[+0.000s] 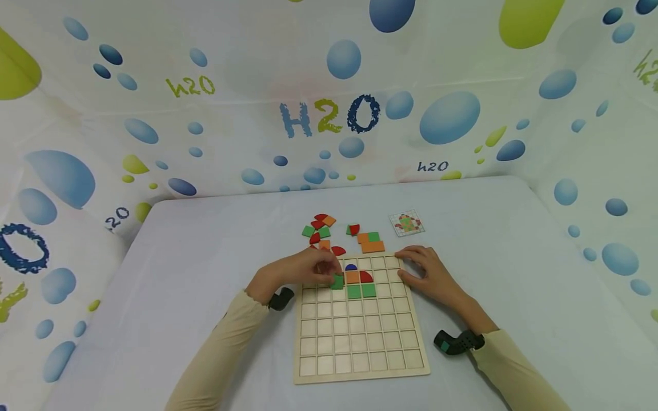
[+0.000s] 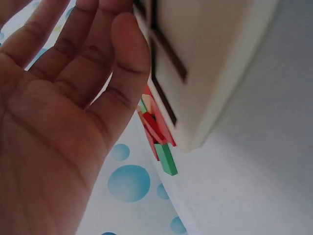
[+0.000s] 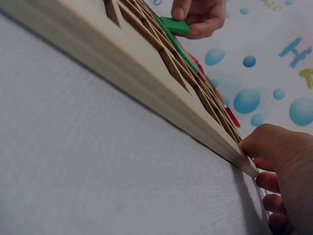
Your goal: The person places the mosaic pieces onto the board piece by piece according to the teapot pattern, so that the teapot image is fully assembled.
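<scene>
A wooden grid board (image 1: 339,344) lies flat on the white table. Over its upper left part, my left hand (image 1: 308,267) pinches a green square tile (image 3: 175,26) between thumb and fingers, tilted just above the grid. Set in nearby cells are an orange square (image 1: 352,277), a red quarter-circle (image 1: 366,277), a blue rounded piece (image 1: 351,267) and two green squares (image 1: 361,291). My right hand (image 1: 429,274) grips the board at its far right corner, thumb on the rim and fingers along the side. In the left wrist view the palm shows, but the tile is hidden.
Loose red, green and orange pieces (image 1: 324,232) lie beyond the board, some overlapping. Right of them are more orange and green tiles (image 1: 373,246). A small pattern card (image 1: 407,223) lies at the back right. A printed cloth (image 1: 231,125) hangs behind the table.
</scene>
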Motion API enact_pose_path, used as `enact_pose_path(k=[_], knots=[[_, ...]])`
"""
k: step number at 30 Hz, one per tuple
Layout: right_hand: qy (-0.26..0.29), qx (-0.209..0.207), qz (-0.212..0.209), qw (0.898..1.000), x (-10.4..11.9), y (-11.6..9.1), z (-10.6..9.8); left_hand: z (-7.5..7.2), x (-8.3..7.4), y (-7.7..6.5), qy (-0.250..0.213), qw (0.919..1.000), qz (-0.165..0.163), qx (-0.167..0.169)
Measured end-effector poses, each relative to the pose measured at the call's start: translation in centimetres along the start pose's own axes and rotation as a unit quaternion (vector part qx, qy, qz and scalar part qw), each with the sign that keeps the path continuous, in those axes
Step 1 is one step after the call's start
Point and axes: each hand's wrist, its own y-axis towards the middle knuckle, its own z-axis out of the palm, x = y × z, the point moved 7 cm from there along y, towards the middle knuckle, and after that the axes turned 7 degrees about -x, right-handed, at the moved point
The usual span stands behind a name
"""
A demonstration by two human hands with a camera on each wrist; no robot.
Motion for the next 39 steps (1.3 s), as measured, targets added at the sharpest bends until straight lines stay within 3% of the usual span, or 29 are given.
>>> enact_pose_path(k=[9, 16, 24, 30, 39], knots=[[-0.003, -0.003, -0.004, 1.000, 0.23, -0.01, -0.25, 0.29, 0.16, -0.24, 0.001, 1.0000, 0.003, 0.001], [-0.002, -0.007, -0.013, 1.000, 0.17, 0.00, -0.30, 0.45, 0.11, -0.32, 0.010, 0.9996, -0.026, 0.008], [0.001, -0.004, -0.010, 1.000, 0.08, 0.10, -0.23, 0.66, -0.16, -0.17, 0.021, 0.9996, -0.015, 0.010], [0.000, -0.002, -0.010, 1.000, 0.15, 0.26, -0.25, 0.84, -0.31, 0.28, 0.043, 0.9987, -0.024, 0.016], [0.002, 0.002, -0.002, 1.000, 0.10, 0.30, -0.24, 0.81, -0.47, 0.56, 0.060, 0.9982, -0.003, 0.008]])
